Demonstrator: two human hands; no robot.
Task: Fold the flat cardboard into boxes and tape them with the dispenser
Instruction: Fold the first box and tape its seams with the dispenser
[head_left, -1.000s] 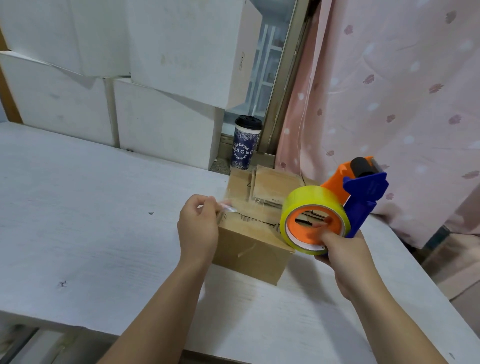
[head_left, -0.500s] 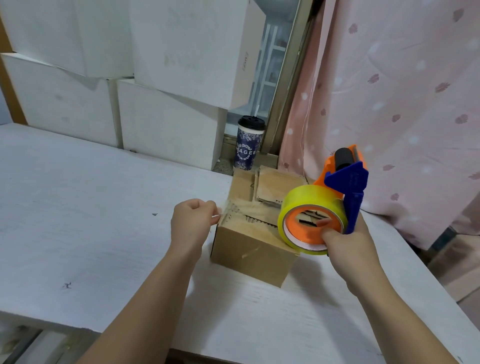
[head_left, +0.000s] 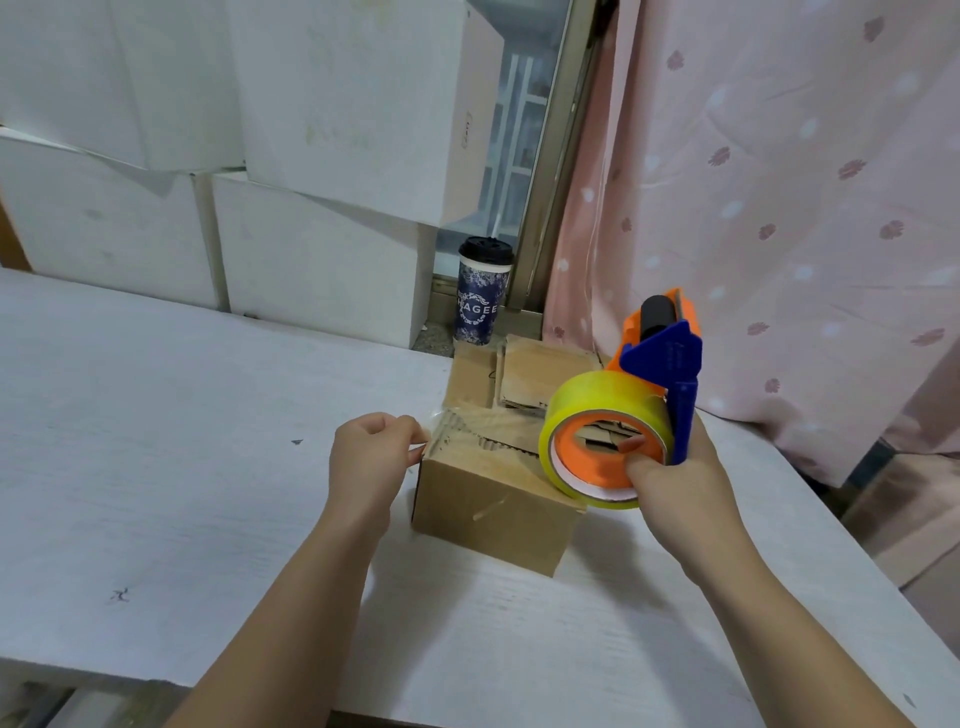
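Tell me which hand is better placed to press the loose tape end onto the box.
The left hand, probably: it pinches the tape end at the upper left edge of the box. The right hand grips the tape dispenser above its right side.

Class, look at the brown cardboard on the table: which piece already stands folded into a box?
The brown box beside the left hand, nearest the person. It stands up with closed sides; the cardboard pieces behind it lie flat.
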